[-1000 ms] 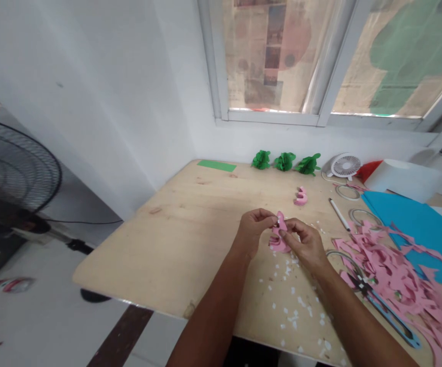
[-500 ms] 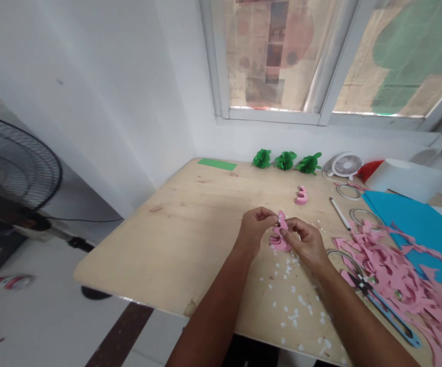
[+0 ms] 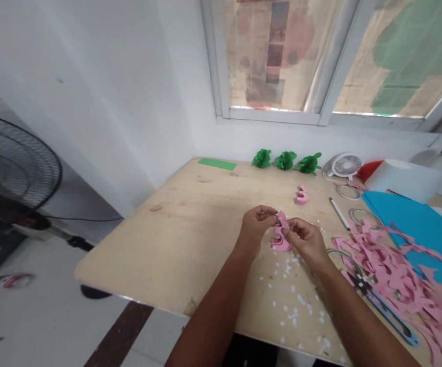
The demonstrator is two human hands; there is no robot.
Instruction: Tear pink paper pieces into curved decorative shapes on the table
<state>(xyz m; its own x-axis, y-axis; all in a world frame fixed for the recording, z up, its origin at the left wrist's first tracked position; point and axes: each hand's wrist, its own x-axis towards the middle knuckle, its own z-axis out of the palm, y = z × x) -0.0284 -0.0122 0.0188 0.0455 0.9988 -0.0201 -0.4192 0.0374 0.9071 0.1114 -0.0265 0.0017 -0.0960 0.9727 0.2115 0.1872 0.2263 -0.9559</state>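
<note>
Over the near part of the table, a pink curved paper cutout (image 3: 281,244) is held upright between my two hands. My left hand (image 3: 256,228) is closed, its thumb and index finger pinching at the cutout's upper left edge. My right hand (image 3: 308,240) grips the cutout's right side, with the thumb on the front and the fingers curled behind. Small white paper bits (image 3: 291,265) lie scattered below the hands. Farther back stands a second pink paper cutout (image 3: 301,195) of similar curved form.
Blue-handled scissors (image 3: 387,307) lie beside a heap of pink paper scraps (image 3: 389,265) on the right. Blue paper sheets (image 3: 435,239), a white marker (image 3: 340,214) and a small white fan (image 3: 346,164) are beyond. Green paper figures (image 3: 285,160) and a green strip (image 3: 216,163) line the back.
My left fingers have shifted slightly at the cutout's upper edge, with the fingertips lifted a little. The right hand keeps its grip almost unmoved.
</note>
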